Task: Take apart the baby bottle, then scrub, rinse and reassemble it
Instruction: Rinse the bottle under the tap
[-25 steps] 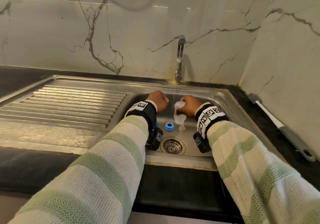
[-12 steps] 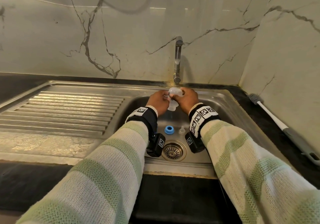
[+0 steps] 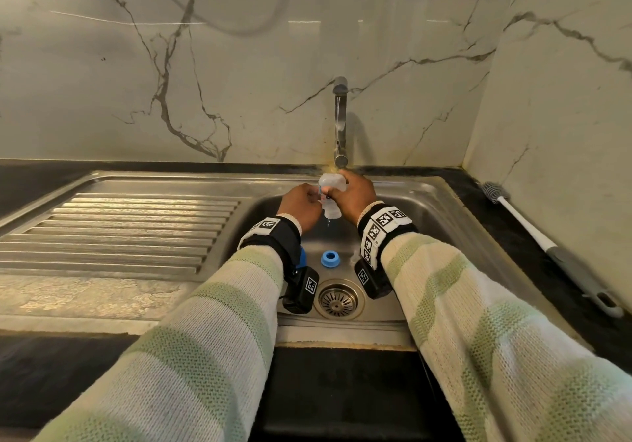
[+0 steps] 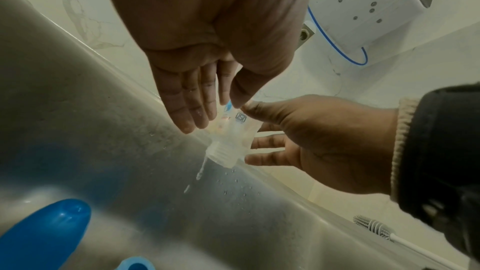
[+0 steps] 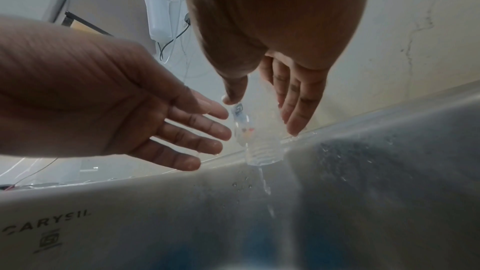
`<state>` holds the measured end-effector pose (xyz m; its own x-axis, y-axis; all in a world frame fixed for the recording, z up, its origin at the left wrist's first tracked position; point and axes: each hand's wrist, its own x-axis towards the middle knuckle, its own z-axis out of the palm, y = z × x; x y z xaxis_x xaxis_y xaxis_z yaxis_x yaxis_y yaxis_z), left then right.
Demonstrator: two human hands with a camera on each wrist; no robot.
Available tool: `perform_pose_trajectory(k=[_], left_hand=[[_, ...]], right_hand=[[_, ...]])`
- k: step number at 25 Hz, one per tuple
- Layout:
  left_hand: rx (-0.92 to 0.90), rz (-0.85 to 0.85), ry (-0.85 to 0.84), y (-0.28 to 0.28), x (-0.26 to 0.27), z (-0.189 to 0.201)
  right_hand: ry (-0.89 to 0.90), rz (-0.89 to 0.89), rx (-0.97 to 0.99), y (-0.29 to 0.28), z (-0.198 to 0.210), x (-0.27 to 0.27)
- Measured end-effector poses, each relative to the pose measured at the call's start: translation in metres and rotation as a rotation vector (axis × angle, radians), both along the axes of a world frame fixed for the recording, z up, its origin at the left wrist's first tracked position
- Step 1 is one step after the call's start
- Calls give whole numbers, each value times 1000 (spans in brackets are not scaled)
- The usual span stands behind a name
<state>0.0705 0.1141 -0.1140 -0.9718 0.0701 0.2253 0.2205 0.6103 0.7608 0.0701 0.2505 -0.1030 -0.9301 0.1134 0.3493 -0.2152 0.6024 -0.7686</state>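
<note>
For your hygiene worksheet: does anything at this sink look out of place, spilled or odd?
Nothing damaged. The clear plastic baby bottle is upside down, draining into the steel sink, which suits rinsing. The blue screw ring lies loose by the drain.

The steel sink [image 3: 424, 202] carries a blue ring [image 3: 329, 259] at 12 o'clock from the drain [image 3: 338, 299]; the bottle brush [image 3: 547, 246] lies on the black counter [image 3: 506, 236] at 3 o'clock.

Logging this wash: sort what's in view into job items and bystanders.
Job: bottle held neck-down by right hand, left hand beside it; blue ring; blue cap; brush; tap; sink.
Bystanders: white appliance, blue tube.
</note>
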Motion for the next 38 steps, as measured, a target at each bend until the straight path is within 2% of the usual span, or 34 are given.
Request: perform_pose_trajectory(k=[2, 4, 8, 9, 11, 13, 15, 16, 17, 19, 20, 21, 24, 25, 26, 29, 30, 33, 34, 35, 37, 38], left_hand=[[-25, -17, -3, 2, 2, 1], [-25, -27, 0, 2, 2, 4], [-162, -80, -17, 0, 1, 5], [-207, -101, -39, 0, 1, 3], [-259, -104, -43, -2, 4, 4], [-262, -39, 21, -6, 5, 12], [-279, 34, 70, -10, 5, 20], [-322, 42, 53, -11, 6, 22], [-413, 22, -1, -11, 9, 22], [-646, -62, -143, -7, 20, 15], [-722, -91, -174, -4, 25, 12], [-743, -101, -177, -3, 27, 11], [-634, -67, -62, -4, 23, 21], [-587, -47, -33, -4, 22, 24], [-562, -37, -19, -3, 23, 23], [-659, -51, -71, -1, 28, 16], [-712, -67, -113, -2, 30, 12], [-754, -79, -124, -5, 29, 12], [-724, -75, -75, -5, 27, 14], [-689, -69, -37, -5, 26, 16], [-675, -72, -54, -3, 28, 17], [-697, -81, -87, -3, 29, 15]], right_hand=[[-5, -65, 35, -2, 4, -3], [-89, -107, 80, 2, 1, -9], [-458, 87, 476, 19, -7, 3], [-498, 87, 550, 22, -8, 9], [-389, 21, 562, 28, 0, 20], [-161, -91, 409, 29, 16, 26], [32, -128, 263, 26, 27, 34], [31, -98, 282, 25, 25, 38], [-60, -36, 362, 25, 16, 39], [-442, 79, 649, 27, -3, 46], [-511, 62, 705, 31, -8, 47], [-448, 28, 643, 34, -6, 46], [-3, -96, 374, 31, 20, 49], [38, -94, 355, 30, 24, 47], [1, -65, 372, 29, 21, 48], [-406, 56, 682, 30, -2, 48], [-415, 28, 684, 33, -2, 48], [-45, -94, 394, 34, 10, 46], [-21, -84, 381, 32, 12, 45], [-73, -26, 431, 29, 11, 45], [-387, 59, 714, 27, -5, 44], [-433, 43, 753, 28, -8, 46]])
